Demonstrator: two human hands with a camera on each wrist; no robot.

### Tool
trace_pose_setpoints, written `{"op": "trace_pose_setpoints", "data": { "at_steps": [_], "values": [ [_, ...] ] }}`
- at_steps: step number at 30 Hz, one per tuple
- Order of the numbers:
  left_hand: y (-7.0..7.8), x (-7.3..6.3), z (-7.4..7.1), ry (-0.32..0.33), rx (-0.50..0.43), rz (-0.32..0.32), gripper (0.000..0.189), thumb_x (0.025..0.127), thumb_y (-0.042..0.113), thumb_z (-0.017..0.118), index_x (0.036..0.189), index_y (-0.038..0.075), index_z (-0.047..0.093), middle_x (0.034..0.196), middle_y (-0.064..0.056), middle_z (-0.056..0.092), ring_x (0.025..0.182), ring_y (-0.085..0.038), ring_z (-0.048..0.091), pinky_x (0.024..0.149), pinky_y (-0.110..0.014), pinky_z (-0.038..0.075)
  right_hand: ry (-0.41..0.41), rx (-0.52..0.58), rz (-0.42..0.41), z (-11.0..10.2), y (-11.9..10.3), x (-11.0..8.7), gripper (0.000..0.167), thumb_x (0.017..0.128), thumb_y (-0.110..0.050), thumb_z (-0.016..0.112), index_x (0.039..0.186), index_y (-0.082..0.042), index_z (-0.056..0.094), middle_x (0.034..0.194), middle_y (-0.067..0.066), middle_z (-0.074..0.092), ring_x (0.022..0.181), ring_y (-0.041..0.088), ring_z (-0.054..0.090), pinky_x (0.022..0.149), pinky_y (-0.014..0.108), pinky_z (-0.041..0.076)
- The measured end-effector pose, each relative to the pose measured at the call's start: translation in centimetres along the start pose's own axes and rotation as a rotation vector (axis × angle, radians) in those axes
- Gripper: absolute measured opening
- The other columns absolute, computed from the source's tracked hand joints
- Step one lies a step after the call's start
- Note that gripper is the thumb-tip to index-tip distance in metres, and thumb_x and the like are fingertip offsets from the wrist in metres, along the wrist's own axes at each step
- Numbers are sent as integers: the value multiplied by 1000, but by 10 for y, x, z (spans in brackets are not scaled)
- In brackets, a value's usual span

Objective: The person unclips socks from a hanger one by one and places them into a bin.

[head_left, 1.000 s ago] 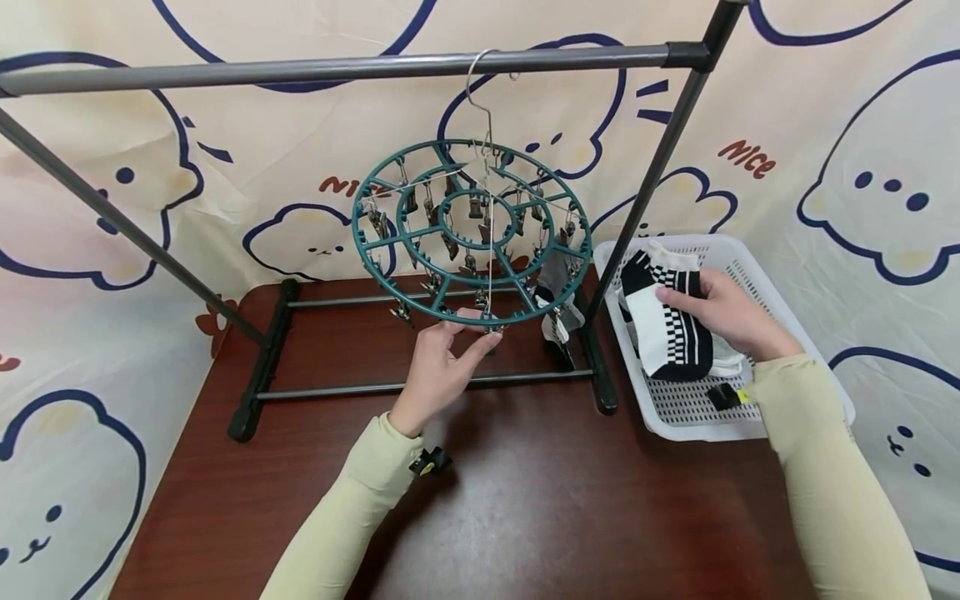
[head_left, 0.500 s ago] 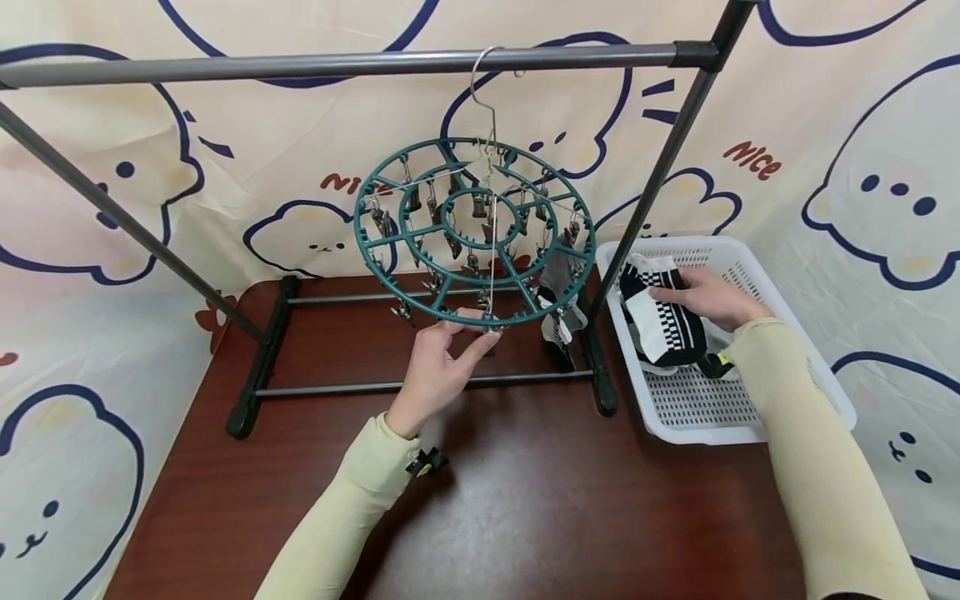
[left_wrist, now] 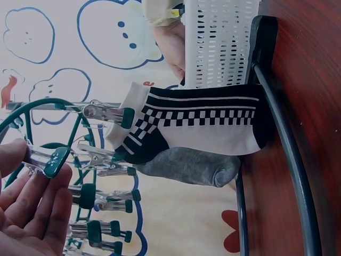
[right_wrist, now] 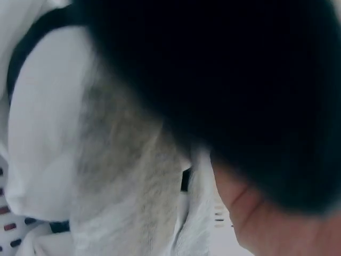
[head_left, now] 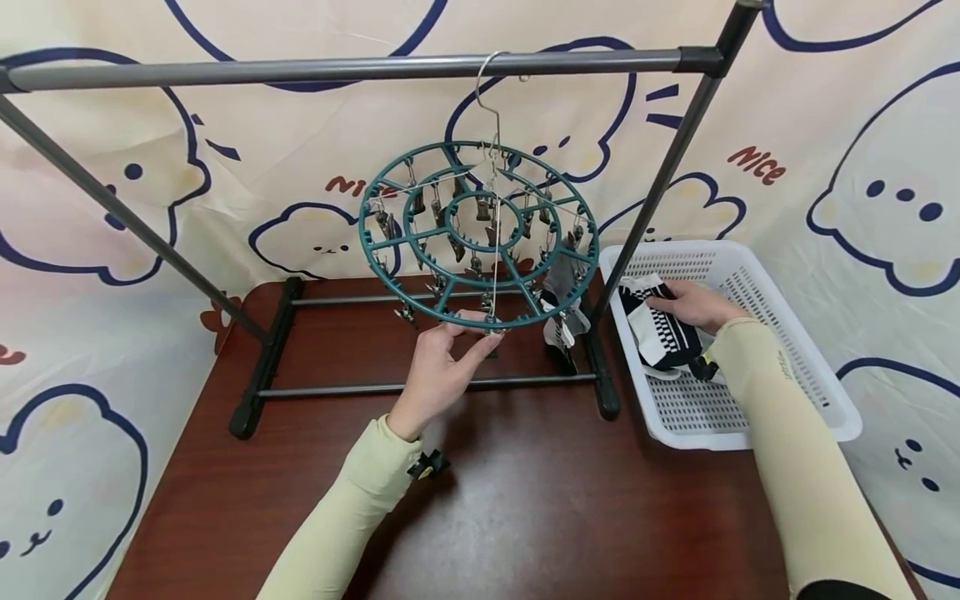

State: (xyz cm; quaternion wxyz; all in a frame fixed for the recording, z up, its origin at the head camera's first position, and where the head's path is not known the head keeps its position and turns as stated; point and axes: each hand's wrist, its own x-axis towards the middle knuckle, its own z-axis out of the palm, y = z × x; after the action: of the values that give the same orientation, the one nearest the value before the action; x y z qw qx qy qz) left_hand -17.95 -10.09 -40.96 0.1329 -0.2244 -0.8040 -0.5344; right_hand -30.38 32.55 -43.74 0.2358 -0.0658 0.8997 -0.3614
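Observation:
My left hand (head_left: pixel 438 371) pinches a metal clip (left_wrist: pixel 47 160) at the front rim of a round green clip hanger (head_left: pixel 427 310). Over in the basket, my right hand (head_left: pixel 697 306) grips a black-and-white checkered sock (head_left: pixel 663 333) by its upper part. That sock's black part fills much of the right wrist view, blurred, with part of the hand below it and pale socks (right_wrist: pixel 48 128) alongside. From the hanger's right side hang a checkered sock (left_wrist: pixel 202 120) and a grey sock (left_wrist: pixel 189 166), clear in the left wrist view.
The hanger hooks over the top bar (head_left: pixel 337 71) of a grey rack, whose black feet (head_left: pixel 247 417) stand on a brown table (head_left: pixel 525 508). A white perforated basket (head_left: pixel 840 421) with socks sits right of the rack. Behind hangs a cartoon-printed cloth (head_left: pixel 300 142).
My right hand has moved left and lower into the basket, taking the checkered sock along. My left hand has kept its pinch on the clip.

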Motion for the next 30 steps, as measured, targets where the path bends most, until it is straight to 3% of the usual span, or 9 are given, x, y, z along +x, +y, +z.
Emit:
{"op": "trace_pose_setpoints", "data": {
  "at_steps": [4, 7, 10, 15, 21, 26, 30],
  "values": [
    [0, 0, 0, 2, 6, 2, 25, 97, 19, 75, 120, 8, 75, 115, -6, 78, 115, -23, 71, 97, -49, 55, -5, 13, 15, -1, 5, 1, 62, 109, -28, 55, 160, 0, 31, 146, 29, 52, 120, 33, 65, 102, 48, 54],
    [1, 0, -1, -1, 4, -5, 24, 98, 20, 74, 119, 9, 76, 117, -6, 77, 116, -22, 70, 99, -47, 55, -7, 3, 34, -2, 5, -1, 81, 104, -24, 63, 164, 2, 15, 143, 33, 51, 110, 30, 70, 95, 47, 58],
    [1, 0, -1, 0, -3, -13, 23, 98, 20, 74, 118, 9, 76, 118, -6, 77, 117, -22, 70, 99, -48, 55, 3, -30, 43, -2, 5, -1, 93, 101, -22, 68, 164, 2, 5, 147, 34, 47, 116, 33, 66, 104, 51, 53],
    [0, 0, -1, 4, -10, -21, 24, 97, 20, 75, 119, 9, 76, 117, -6, 77, 117, -22, 70, 99, -51, 54, 25, -56, 47, 1, 7, 3, 85, 99, -20, 71, 163, 0, 20, 145, 31, 52, 121, 40, 63, 109, 56, 47],
    [-1, 0, -1, 6, -12, -12, 26, 97, 19, 75, 120, 9, 75, 117, -7, 78, 115, -22, 70, 97, -52, 55, 52, -127, 58, 4, 7, 4, 95, 98, -21, 71, 164, 2, 7, 161, 34, 28, 144, 53, 36, 121, 64, 27],
    [-1, -1, -1, 5, -22, -16, 26, 96, 18, 76, 120, 9, 75, 113, -6, 78, 112, -22, 71, 96, -54, 55, 64, -194, 60, 6, 4, 4, 93, 96, -19, 72, 165, -1, 12, 160, 35, 29, 145, 54, 33, 120, 66, 26],
    [-1, -1, -1, 5, -28, -20, 25, 97, 18, 75, 120, 10, 74, 111, -6, 79, 108, -20, 72, 92, -49, 55, 82, -238, 87, 6, -1, 4, 97, 96, -19, 71, 165, -1, 6, 163, 36, 21, 148, 56, 25, 120, 68, 22]
  ]
}}
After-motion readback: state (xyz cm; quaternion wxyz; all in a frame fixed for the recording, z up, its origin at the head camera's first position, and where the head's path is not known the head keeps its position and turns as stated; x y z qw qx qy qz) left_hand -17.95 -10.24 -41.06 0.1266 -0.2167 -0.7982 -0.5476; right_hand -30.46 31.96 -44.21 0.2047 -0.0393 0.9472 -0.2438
